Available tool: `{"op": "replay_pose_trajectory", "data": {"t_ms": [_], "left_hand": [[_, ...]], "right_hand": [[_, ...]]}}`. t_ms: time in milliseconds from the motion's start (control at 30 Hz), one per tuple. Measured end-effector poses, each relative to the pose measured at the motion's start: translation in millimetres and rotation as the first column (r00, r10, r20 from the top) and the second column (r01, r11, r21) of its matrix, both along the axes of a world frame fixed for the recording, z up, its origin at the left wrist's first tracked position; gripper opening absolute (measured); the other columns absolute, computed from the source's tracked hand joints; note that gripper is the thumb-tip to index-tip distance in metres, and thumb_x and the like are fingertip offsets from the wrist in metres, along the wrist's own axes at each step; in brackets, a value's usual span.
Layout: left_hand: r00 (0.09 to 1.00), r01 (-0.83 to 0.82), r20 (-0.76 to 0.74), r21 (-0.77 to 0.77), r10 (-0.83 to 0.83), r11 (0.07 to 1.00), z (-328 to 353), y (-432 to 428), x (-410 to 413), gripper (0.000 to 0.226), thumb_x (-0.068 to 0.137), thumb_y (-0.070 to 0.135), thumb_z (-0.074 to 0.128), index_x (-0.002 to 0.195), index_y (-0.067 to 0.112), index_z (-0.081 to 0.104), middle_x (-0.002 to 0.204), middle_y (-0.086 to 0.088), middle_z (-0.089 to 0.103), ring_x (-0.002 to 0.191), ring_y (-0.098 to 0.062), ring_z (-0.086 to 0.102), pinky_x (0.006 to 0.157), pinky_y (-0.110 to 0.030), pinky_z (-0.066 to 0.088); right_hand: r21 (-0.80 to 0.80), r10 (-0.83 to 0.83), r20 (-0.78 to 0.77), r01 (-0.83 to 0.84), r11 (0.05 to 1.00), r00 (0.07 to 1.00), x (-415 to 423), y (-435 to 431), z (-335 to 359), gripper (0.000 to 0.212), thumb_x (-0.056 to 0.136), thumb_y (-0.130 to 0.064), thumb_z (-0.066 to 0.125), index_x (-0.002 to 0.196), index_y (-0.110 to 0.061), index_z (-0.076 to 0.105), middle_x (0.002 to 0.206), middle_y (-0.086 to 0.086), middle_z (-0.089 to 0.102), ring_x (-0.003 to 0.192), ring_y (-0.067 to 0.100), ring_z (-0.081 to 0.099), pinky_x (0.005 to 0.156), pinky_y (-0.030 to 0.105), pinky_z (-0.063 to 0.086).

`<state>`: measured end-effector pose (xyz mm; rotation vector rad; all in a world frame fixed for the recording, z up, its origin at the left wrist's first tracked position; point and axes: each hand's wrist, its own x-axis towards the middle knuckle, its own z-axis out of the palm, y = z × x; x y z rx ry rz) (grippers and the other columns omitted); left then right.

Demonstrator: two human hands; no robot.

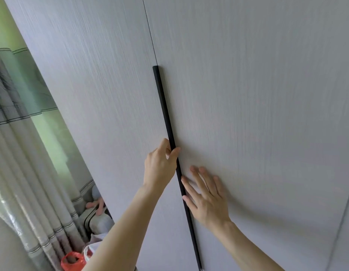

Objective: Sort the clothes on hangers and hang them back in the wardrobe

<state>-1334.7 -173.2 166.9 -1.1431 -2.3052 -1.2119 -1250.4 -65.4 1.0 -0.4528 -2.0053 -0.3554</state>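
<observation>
Wardrobe doors fill nearly the whole view, two tall pale grey panels with a fine woodgrain, standing shut edge to edge. The left door [103, 98] and the right door [257, 114] meet at a thin seam, and a long black bar handle [165, 110] runs down the right door's edge along that seam.

The person's left hand [160, 167] is clamped on the handle about halfway down its visible length, the thumb hooked over the front of the bar and the fingers curled in behind it on the left door's side. The right hand [206, 198] lies flat and open on the right door just beside the handle, lower than the left hand, fingers spread and pointing up; its thumb and forefinger touch the bar. Both forearms are bare.

No clothes or hangers show from here, so where they are I cannot tell.

Off to the left of the wardrobe hangs a pale pleated curtain [27, 173] with dark stripes, greenish light coming through it. Down in the gap between curtain and wardrobe sits a heap of soft bundles [97, 216], and near the bottom edge a red plastic bag [72, 261].
</observation>
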Motion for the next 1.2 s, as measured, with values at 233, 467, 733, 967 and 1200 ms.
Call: {"op": "replay_pose_trajectory", "data": {"t_ms": [233, 467, 733, 967, 1200], "left_hand": [[0.997, 0.065, 0.044, -0.051, -0.062, 0.997, -0.7, -2.0, -7.6, 0.029, 0.1, 0.044, 0.05, 0.085, 0.022, 0.038, 0.088, 0.011, 0.062, 0.073, -0.023, 0.066, 0.064, -0.037, 0.051], [0.964, -0.066, -0.261, -0.045, 0.052, 0.997, 24.7, -25.4, -20.3, 0.034, 0.092, 0.059, 0.053, 0.117, 0.036, 0.051, 0.118, 0.013, 0.054, 0.109, -0.016, 0.051, 0.084, -0.037, 0.05], [0.883, -0.002, -0.464, 0.14, 0.068, 0.99, 113.8, -8.3, -55.0, 0.079, 0.091, 0.074, 0.029, 0.158, 0.042, 0.003, 0.167, 0.008, -0.013, 0.153, -0.014, -0.014, 0.123, -0.048, -0.007], [0.862, -0.03, -0.489, 0.213, 0.133, 0.977, 111.7, 25.1, -74.5, 0.087, 0.085, 0.078, 0.03, 0.158, 0.04, 0.004, 0.166, 0.008, -0.015, 0.153, -0.016, -0.017, 0.121, -0.055, -0.006], [0.808, -0.054, -0.535, 0.346, 0.244, 0.937, 104.0, 38.2, -77.0, 0.085, 0.085, 0.075, 0.031, 0.158, 0.033, 0.017, 0.168, 0.001, 0.004, 0.155, -0.02, -0.002, 0.122, -0.056, 0.001]], "right_hand": [[0.02, -0.003, 0.182, 0.0, 1.0, 0.983, 20.3, -1.4, 11.9, 0.067, 0.085, -0.042, 0.064, 0.148, -0.032, 0.043, 0.165, 0.001, 0.019, 0.152, 0.021, 0.015, 0.119, 0.044, 0.014], [0.141, 0.001, 0.159, -0.023, 0.99, 0.987, 62.5, 14.7, 115.1, 0.058, 0.087, -0.038, 0.062, 0.142, -0.023, 0.053, 0.161, 0.006, 0.03, 0.15, 0.025, 0.024, 0.116, 0.059, 0.022], [0.244, -0.157, -0.086, 0.173, 0.954, 0.984, 72.4, 48.4, 290.9, 0.062, 0.092, -0.05, 0.05, 0.15, -0.027, 0.042, 0.163, 0.006, 0.025, 0.151, 0.025, 0.019, 0.119, 0.058, 0.015], [0.334, -0.276, -0.137, 0.307, 0.891, 0.951, 59.1, 65.0, 292.8, 0.066, 0.096, -0.053, 0.042, 0.155, -0.029, 0.027, 0.165, 0.005, 0.017, 0.152, 0.024, 0.015, 0.12, 0.058, 0.01], [0.307, -0.145, -0.146, 0.184, 0.934, 0.979, 64.9, 55.4, 300.5, 0.062, 0.093, -0.053, 0.051, 0.149, -0.029, 0.042, 0.162, 0.002, 0.028, 0.15, 0.02, 0.025, 0.118, 0.058, 0.019]]}}
